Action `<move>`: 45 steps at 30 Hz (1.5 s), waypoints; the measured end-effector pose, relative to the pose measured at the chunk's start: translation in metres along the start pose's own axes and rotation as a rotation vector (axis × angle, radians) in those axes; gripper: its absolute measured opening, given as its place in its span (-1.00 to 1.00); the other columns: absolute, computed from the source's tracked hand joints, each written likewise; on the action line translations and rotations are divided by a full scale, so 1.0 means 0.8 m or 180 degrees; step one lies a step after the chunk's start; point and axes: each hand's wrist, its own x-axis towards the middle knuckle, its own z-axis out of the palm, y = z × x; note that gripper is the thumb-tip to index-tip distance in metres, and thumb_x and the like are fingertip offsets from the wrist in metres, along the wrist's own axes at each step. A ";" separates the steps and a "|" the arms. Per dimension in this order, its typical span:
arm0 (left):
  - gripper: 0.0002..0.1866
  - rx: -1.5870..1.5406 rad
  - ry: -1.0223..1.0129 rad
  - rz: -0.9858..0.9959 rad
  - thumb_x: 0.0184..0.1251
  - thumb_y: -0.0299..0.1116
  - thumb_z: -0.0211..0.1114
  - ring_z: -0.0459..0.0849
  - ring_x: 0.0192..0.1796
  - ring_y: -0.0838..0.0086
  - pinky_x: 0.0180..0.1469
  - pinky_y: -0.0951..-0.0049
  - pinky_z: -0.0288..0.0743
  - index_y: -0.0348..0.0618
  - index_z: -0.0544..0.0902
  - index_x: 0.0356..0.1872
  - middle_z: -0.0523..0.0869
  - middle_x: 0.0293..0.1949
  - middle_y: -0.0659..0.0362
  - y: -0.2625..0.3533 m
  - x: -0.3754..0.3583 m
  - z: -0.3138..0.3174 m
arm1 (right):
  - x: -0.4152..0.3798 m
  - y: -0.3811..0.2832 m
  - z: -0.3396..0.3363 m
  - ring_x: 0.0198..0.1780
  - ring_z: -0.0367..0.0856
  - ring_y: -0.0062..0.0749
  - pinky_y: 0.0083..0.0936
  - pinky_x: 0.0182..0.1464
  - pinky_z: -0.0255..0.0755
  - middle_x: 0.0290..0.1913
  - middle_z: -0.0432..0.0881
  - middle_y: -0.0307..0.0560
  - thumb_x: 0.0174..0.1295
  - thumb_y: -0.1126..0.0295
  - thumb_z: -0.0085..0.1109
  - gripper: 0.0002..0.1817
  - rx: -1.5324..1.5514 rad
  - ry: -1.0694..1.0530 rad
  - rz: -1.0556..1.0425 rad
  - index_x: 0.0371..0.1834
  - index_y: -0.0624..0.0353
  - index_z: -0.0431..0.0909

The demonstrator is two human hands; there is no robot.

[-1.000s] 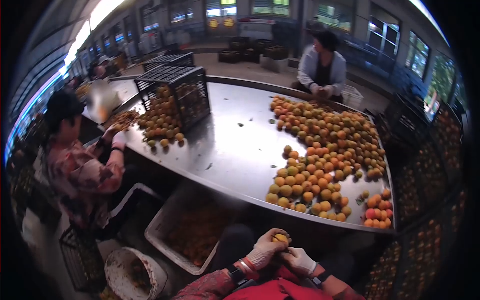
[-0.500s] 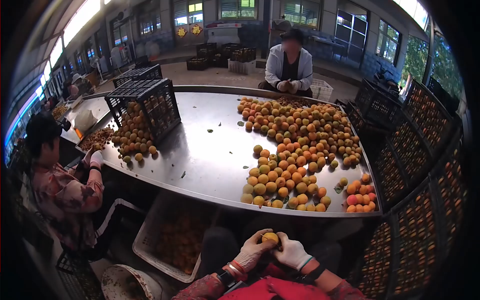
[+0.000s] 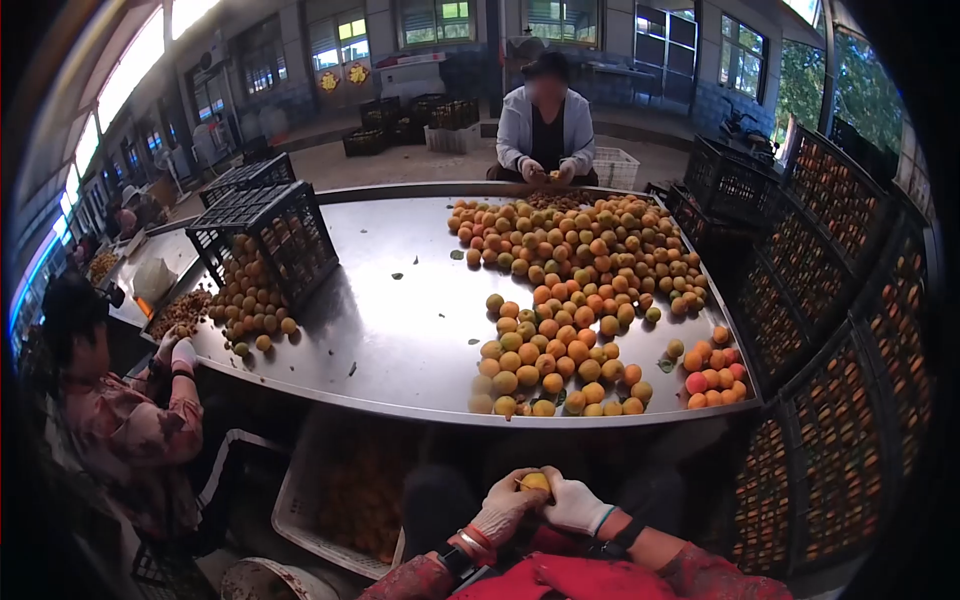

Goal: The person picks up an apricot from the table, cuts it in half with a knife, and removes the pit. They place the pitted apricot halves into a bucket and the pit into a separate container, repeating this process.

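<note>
Low in the view, in front of the table edge, my gloved left hand [image 3: 504, 506] is closed around a yellow apricot [image 3: 535, 482]. My gloved right hand [image 3: 574, 503] presses against the same fruit from the other side, its fingers curled; what its fingertips do is partly hidden. Beyond my hands, a large pile of orange and yellow apricots [image 3: 560, 350] lies on the metal table [image 3: 400, 345]. A smaller group of redder apricots [image 3: 715, 378] rests at the table's right corner.
A tipped black crate [image 3: 262, 250] spills apricots on the left, by a seated co-worker [image 3: 135, 420]. Another person [image 3: 545, 125] works across the table. Below left are a white basket [image 3: 300, 500] and a bucket [image 3: 275, 580]. Full crates [image 3: 810, 480] stack at right.
My hands have closed more tightly together around the apricot, covering more of it. The view has shifted slightly. The person across has parted their hands, with a fruit now showing.
</note>
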 end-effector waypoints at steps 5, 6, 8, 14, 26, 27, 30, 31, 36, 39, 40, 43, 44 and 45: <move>-0.48 0.0241 0.0184 -0.0037 0.07 -0.30 0.40 0.69 -0.11 0.48 0.03 0.50 0.57 -0.21 0.61 0.13 0.71 -0.12 0.13 -0.003 0.006 0.005 | 0.003 0.016 0.009 -0.05 0.67 0.25 -0.13 -0.05 0.57 -0.19 0.66 0.39 0.16 0.17 0.32 -0.38 0.0470 -0.0170 0.0218 0.18 0.31 0.33; -0.47 0.0318 0.0235 -0.0038 0.06 -0.30 0.39 0.69 -0.09 0.46 0.05 0.49 0.57 -0.21 0.62 0.13 0.71 -0.11 0.12 -0.005 0.007 0.005 | 0.005 0.014 0.007 -0.05 0.67 0.25 -0.13 -0.05 0.57 -0.19 0.66 0.39 0.16 0.17 0.32 -0.38 0.0458 -0.0171 0.0212 0.18 0.31 0.33; -0.46 0.0319 0.0262 -0.0011 0.04 -0.29 0.40 0.70 -0.09 0.44 0.05 0.49 0.57 -0.20 0.62 0.12 0.72 -0.11 0.10 -0.005 0.011 0.008 | 0.003 0.009 0.004 -0.01 0.67 0.21 -0.18 -0.01 0.57 -0.13 0.66 0.36 0.16 0.19 0.33 -0.37 0.0644 -0.0133 0.0222 0.19 0.31 0.33; -0.42 0.0693 0.0465 -0.0111 0.01 -0.28 0.40 0.69 -0.07 0.45 0.06 0.49 0.55 -0.15 0.61 0.16 0.73 -0.10 0.11 -0.003 0.019 0.014 | 0.006 0.036 0.018 0.04 0.70 0.04 -0.28 0.09 0.55 -0.06 0.67 0.25 0.14 0.27 0.31 -0.40 0.0806 0.0101 0.0218 0.23 0.28 0.38; -0.45 0.0694 0.0536 0.0122 0.02 -0.29 0.38 0.69 -0.01 0.37 0.12 0.44 0.53 -0.06 0.61 0.15 0.71 -0.08 0.08 -0.001 0.012 0.010 | 0.003 -0.006 0.001 0.00 0.68 -0.32 -0.41 0.09 0.52 -0.06 0.68 0.09 0.10 0.35 0.35 -0.42 0.1674 -0.0054 0.0424 0.17 0.35 0.42; -0.45 0.0561 0.0494 0.0116 0.02 -0.32 0.38 0.68 -0.02 0.40 0.12 0.45 0.53 -0.07 0.61 0.16 0.71 -0.08 0.10 -0.002 0.011 0.007 | 0.007 0.000 0.007 0.02 0.69 -0.18 -0.36 0.08 0.53 -0.06 0.68 0.16 0.11 0.32 0.34 -0.41 0.1279 0.0035 0.0307 0.19 0.33 0.41; -0.41 -0.0096 0.0092 0.0163 0.05 -0.45 0.35 0.63 -0.04 0.46 0.06 0.48 0.55 -0.21 0.53 0.21 0.65 -0.06 0.12 -0.009 0.017 -0.007 | 0.016 0.012 0.015 0.06 0.64 0.21 -0.18 0.06 0.55 -0.05 0.64 0.40 0.13 0.23 0.28 -0.36 0.0421 0.0007 0.0258 0.26 0.30 0.36; -0.42 -0.0079 -0.0050 0.0159 0.06 -0.46 0.33 0.63 -0.03 0.46 0.06 0.48 0.55 -0.23 0.52 0.22 0.65 -0.05 0.12 -0.006 0.016 -0.009 | 0.014 0.005 0.009 0.06 0.64 0.20 -0.18 0.05 0.56 -0.06 0.63 0.42 0.13 0.23 0.28 -0.33 0.0300 -0.0094 0.0355 0.28 0.32 0.34; -0.45 -0.0207 -0.0489 0.0465 0.14 -0.50 0.34 0.64 -0.03 0.47 0.08 0.49 0.56 -0.26 0.49 0.23 0.65 -0.03 0.12 0.034 0.027 -0.025 | 0.019 -0.005 -0.014 -0.17 0.70 0.20 -0.18 -0.14 0.57 -0.32 0.66 0.35 0.14 0.29 0.23 -0.26 0.0396 0.0368 -0.0513 0.37 0.38 0.21; -0.48 -0.0049 -0.0401 0.0205 0.19 -0.50 0.33 0.65 -0.03 0.47 0.07 0.48 0.57 -0.26 0.49 0.23 0.65 -0.03 0.12 0.019 0.049 -0.039 | 0.031 -0.018 -0.037 -0.32 0.68 -0.37 -0.52 -0.25 0.53 -0.26 0.69 0.07 0.11 0.42 0.31 -0.26 0.1280 0.0446 -0.0351 0.37 0.44 0.25; -0.51 -0.0131 -0.0262 0.0118 0.15 -0.36 0.39 0.68 -0.12 0.50 -0.01 0.53 0.57 -0.16 0.59 0.16 0.70 -0.14 0.16 0.029 0.041 -0.037 | 0.033 -0.030 -0.053 -0.32 0.62 -0.56 -0.62 -0.28 0.49 -0.24 0.68 -0.05 0.09 0.47 0.35 -0.24 0.1660 0.0546 -0.0279 0.37 0.48 0.25; -0.56 -0.0300 0.0117 0.0423 0.14 -0.44 0.34 0.68 -0.21 0.48 -0.11 0.52 0.59 -0.27 0.58 0.09 0.68 -0.20 0.15 0.071 0.022 -0.047 | 0.039 -0.015 -0.096 -0.56 0.47 -0.63 -0.63 -0.51 0.34 -0.54 0.54 -0.24 0.10 0.44 0.33 -0.49 0.1971 0.0648 0.0313 0.11 0.42 0.46; -0.57 -0.0395 0.0218 0.0518 0.13 -0.48 0.32 0.67 -0.23 0.48 -0.13 0.51 0.60 -0.30 0.58 0.07 0.67 -0.22 0.15 0.084 0.021 -0.059 | 0.038 -0.004 -0.113 -0.60 0.47 -0.62 -0.62 -0.56 0.31 -0.54 0.54 -0.23 0.11 0.44 0.31 -0.55 0.2074 0.0656 0.0464 0.05 0.40 0.48; -0.61 -0.0556 0.0406 0.0591 0.11 -0.52 0.29 0.68 -0.25 0.45 -0.14 0.49 0.62 -0.34 0.56 0.03 0.66 -0.23 0.14 0.096 0.018 -0.074 | 0.038 0.019 -0.126 -0.64 0.45 -0.61 -0.62 -0.59 0.29 -0.55 0.53 -0.22 0.12 0.42 0.29 -0.60 0.2163 0.0794 0.0479 0.01 0.38 0.49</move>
